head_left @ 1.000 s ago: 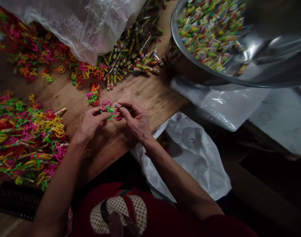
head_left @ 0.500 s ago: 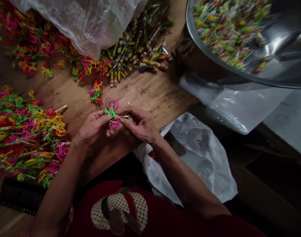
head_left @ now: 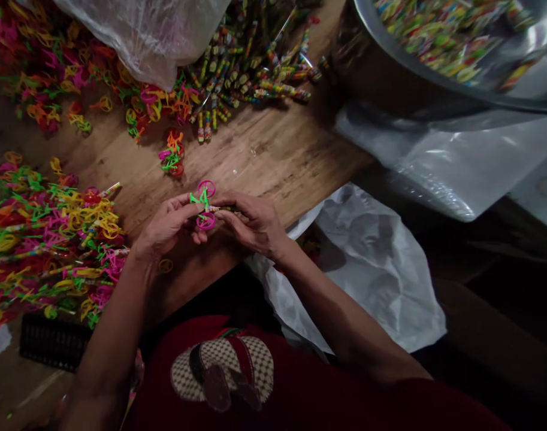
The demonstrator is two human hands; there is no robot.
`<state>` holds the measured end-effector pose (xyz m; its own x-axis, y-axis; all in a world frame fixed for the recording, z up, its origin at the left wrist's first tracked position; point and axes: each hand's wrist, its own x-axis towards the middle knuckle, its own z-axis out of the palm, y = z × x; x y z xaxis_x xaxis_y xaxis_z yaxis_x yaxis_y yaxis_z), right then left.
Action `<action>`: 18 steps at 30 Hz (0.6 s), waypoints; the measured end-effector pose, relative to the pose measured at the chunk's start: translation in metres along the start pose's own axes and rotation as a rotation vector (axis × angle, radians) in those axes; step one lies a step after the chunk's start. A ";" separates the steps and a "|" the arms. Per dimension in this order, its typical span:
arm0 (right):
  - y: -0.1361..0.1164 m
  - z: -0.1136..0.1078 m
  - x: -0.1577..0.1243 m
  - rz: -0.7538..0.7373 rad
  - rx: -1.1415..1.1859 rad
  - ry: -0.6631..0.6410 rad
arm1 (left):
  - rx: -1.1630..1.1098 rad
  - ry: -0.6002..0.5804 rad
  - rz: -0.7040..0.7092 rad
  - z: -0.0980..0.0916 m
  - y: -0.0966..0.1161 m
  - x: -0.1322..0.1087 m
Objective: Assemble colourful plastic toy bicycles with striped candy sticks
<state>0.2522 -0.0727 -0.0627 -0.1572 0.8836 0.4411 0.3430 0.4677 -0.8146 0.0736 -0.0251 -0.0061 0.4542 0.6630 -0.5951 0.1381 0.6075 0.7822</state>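
In the head view, both hands are meeting just left of the frame's middle, above the near edge of the wooden tabletop [head_left: 273, 155]. The left hand [head_left: 168, 224] is pinching a small plastic bicycle toy [head_left: 204, 203], green-framed with two pink wheels, between thumb and fingertips. The right hand [head_left: 255, 224] is gripping a thin wrapped candy stick [head_left: 220, 209] whose tip is touching the toy between the wheels. A heap of bright plastic toys [head_left: 53, 239] is lying at the left edge, and a second heap [head_left: 62, 72] is spreading across the upper left, partly under a clear plastic bag [head_left: 142, 30]. A pile of wrapped candy sticks [head_left: 250, 72] is lying at upper centre, with a small cluster of toys [head_left: 172, 157] just below it. A metal basin [head_left: 417, 72] of coloured pieces is filling the upper right, and a white bag [head_left: 372, 269] is hanging below the right forearm.
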 end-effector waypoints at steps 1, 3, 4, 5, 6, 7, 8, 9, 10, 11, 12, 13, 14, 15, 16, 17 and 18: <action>-0.001 0.000 -0.002 -0.023 -0.010 -0.004 | 0.011 -0.009 -0.004 0.000 0.000 0.000; -0.001 0.002 -0.005 -0.068 -0.030 0.013 | 0.028 -0.036 -0.010 0.000 0.000 -0.002; -0.002 0.003 -0.007 -0.079 -0.039 0.034 | 0.035 -0.049 -0.011 0.000 0.001 -0.002; -0.002 0.003 -0.008 -0.082 -0.047 0.059 | 0.039 -0.061 -0.012 0.001 0.001 -0.003; -0.001 0.004 -0.010 -0.078 -0.054 0.082 | 0.041 -0.069 -0.010 0.001 0.001 -0.003; -0.001 0.005 -0.011 -0.071 -0.058 0.102 | 0.040 -0.071 -0.005 0.001 0.001 -0.003; 0.000 0.006 -0.011 -0.061 -0.058 0.118 | 0.037 -0.073 0.000 0.002 0.000 -0.003; 0.001 0.006 -0.012 -0.048 -0.054 0.127 | 0.032 -0.077 0.005 0.003 0.000 -0.002; 0.002 0.005 -0.012 -0.029 -0.045 0.125 | 0.029 -0.080 0.009 0.004 -0.001 0.000; 0.002 0.005 -0.012 -0.005 -0.032 0.111 | 0.030 -0.082 0.008 0.006 -0.003 0.001; 0.002 0.004 -0.012 0.021 -0.012 0.086 | 0.035 -0.080 0.001 0.009 -0.003 0.002; 0.002 0.003 -0.012 0.046 0.012 0.054 | 0.050 -0.071 -0.013 0.011 -0.003 0.002; 0.001 0.002 -0.013 0.068 0.038 0.019 | 0.076 -0.051 -0.028 0.012 -0.002 0.000; 0.000 0.002 -0.013 0.085 0.067 -0.009 | 0.116 -0.008 -0.043 0.011 0.001 -0.005; -0.001 0.001 -0.013 0.102 0.097 -0.028 | 0.176 0.069 -0.046 0.007 0.005 -0.014; -0.001 0.000 -0.013 0.122 0.122 -0.037 | 0.253 0.181 -0.036 0.000 0.010 -0.026; -0.001 0.000 -0.013 0.145 0.134 -0.039 | 0.339 0.320 -0.017 -0.012 0.017 -0.043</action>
<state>0.2543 -0.0843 -0.0678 -0.1516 0.9410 0.3024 0.2393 0.3318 -0.9125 0.0455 -0.0378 0.0302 0.1623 0.7882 -0.5936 0.4473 0.4775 0.7563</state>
